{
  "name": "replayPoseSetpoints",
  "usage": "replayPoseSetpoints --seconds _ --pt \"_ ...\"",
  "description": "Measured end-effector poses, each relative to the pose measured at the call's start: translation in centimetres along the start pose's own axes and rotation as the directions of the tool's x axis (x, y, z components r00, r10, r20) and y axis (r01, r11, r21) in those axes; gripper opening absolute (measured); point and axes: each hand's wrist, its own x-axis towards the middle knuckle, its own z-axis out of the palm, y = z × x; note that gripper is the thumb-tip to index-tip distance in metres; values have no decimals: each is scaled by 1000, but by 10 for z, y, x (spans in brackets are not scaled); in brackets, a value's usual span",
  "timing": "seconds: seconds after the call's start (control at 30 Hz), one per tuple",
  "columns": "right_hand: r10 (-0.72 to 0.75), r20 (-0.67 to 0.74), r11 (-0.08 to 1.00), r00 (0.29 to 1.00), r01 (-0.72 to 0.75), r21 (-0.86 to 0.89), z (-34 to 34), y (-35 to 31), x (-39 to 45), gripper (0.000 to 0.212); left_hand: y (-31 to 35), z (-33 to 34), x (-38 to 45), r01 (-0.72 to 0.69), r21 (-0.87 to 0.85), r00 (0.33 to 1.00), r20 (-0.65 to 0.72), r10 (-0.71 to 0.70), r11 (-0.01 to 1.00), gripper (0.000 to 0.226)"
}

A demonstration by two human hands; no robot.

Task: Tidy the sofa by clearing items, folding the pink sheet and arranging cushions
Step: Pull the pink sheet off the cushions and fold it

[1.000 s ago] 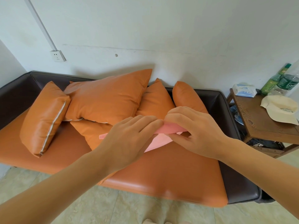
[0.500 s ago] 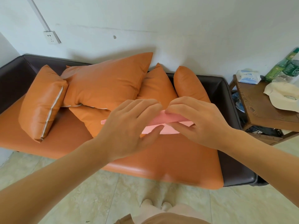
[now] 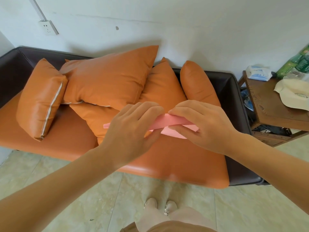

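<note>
Pink sheet (image 3: 168, 122) pinched by both hands

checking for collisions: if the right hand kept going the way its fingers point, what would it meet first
Probably the left hand: the right hand points its fingers leftward along the pink sheet both hold, fingertips nearly meeting. Depth is unclear; the orange cushions lie behind.

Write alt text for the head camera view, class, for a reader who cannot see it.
Two bare hands, the left hand and right hand, pinch a folded pink sheet above an orange sofa. Five orange cushions lie jumbled against its dark back, and a wooden side table with bottles and a cream cap stands to the right.
</note>
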Motion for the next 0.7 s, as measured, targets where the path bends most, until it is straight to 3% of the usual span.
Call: replayPoseSetpoints --seconds 0.1,0.17,0.3,0.43,0.7 --pt "-48 -46 999 998 48 -20 4 0 0 21 -3 -3 -1 81 -9 989 122 -80 997 38" --pt "-69 -52 997 996 68 -28 5 0 2 18 -7 -4 -1 71 -26 981 182 -65 997 35" --pt "20 61 1000 998 -21 13 6 -1 8 32 -12 -3 -3 74 -25 985 158 -70 997 23" --pt "75 182 993 980 -89 71 8 2 10 42 -15 -3 -1 126 -22 987 107 -123 992 27" --pt "-28 107 999 994 26 26 15 15 20 24 -26 0 5 136 -35 958 258 -122 990 38"
